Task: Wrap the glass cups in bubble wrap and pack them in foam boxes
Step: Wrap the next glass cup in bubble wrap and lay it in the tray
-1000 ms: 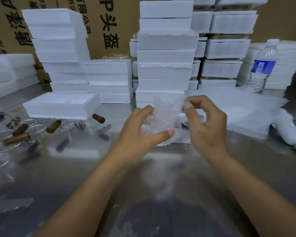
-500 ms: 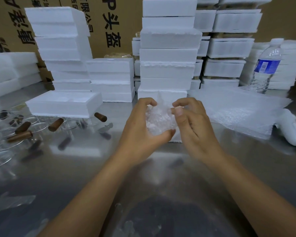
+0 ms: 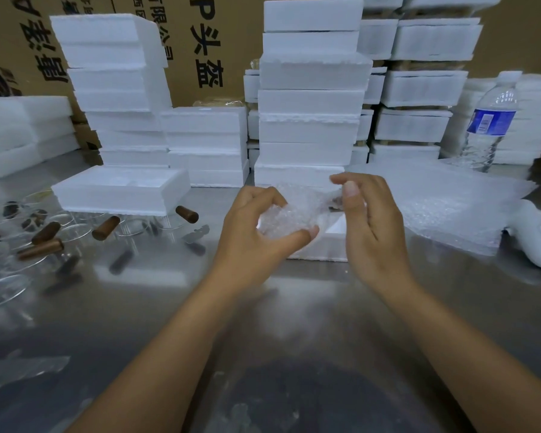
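My left hand (image 3: 256,235) grips a glass cup bundled in bubble wrap (image 3: 286,218), thumb under it and fingers curled over the top. At the bundle's right side, my right hand (image 3: 369,220) pinches the loose end of the wrap between thumb and index finger. The glass itself is hidden inside the wrap. An open foam box (image 3: 328,245) lies on the steel table just behind and below the bundle. Several unwrapped glass cups with brown wooden handles (image 3: 49,232) lie at the left.
A second open foam box (image 3: 122,195) sits left of centre. Stacks of closed foam boxes (image 3: 310,101) line the back. A pile of bubble wrap sheets (image 3: 444,207) lies at the right, with a water bottle (image 3: 487,126) behind it and a white roll (image 3: 536,235) beside it.
My right hand has drawn off to the right from pressing on top of the bundle. The left hand keeps its hold, and the wrap now sits tighter round the cup.
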`<state>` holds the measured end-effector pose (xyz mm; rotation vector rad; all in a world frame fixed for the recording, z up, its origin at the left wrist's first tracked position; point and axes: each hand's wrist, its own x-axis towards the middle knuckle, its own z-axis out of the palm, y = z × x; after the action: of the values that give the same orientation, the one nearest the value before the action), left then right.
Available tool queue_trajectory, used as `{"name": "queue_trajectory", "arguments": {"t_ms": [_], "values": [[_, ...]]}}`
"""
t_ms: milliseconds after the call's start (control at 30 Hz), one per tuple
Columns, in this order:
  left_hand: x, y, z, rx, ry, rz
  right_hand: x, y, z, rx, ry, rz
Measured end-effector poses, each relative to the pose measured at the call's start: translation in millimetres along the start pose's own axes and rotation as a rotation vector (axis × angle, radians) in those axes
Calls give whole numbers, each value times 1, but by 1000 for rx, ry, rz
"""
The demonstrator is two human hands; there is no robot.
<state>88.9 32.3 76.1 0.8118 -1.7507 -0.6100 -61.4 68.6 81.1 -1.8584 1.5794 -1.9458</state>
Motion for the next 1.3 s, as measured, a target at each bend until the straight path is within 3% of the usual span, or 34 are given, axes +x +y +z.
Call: {"name": "queue_trajectory", "arguments": {"t_ms": [300, 500, 600, 800, 933, 1167, 1300], "values": [[7, -3, -9, -210, -33, -151, 10, 2, -7, 281, -63, 349], [13, -4, -7, -349, 105, -314, 13, -1, -6, 575, -36, 522], [14, -5, -5, -302, 143, -354, 13, -2, -5, 646, 12, 537], [19, -17, -2, -326, 248, -357, 16, -1, 12, 555, 12, 485], [18, -26, 1, -369, 211, -360, 21, 7, 19, 409, -62, 435], [16, -34, -1, 74, 149, -288, 20, 28, 19, -10, -167, 279], [14, -38, -5, 125, 95, -316, 17, 38, 18, -13, -214, 316]]}}
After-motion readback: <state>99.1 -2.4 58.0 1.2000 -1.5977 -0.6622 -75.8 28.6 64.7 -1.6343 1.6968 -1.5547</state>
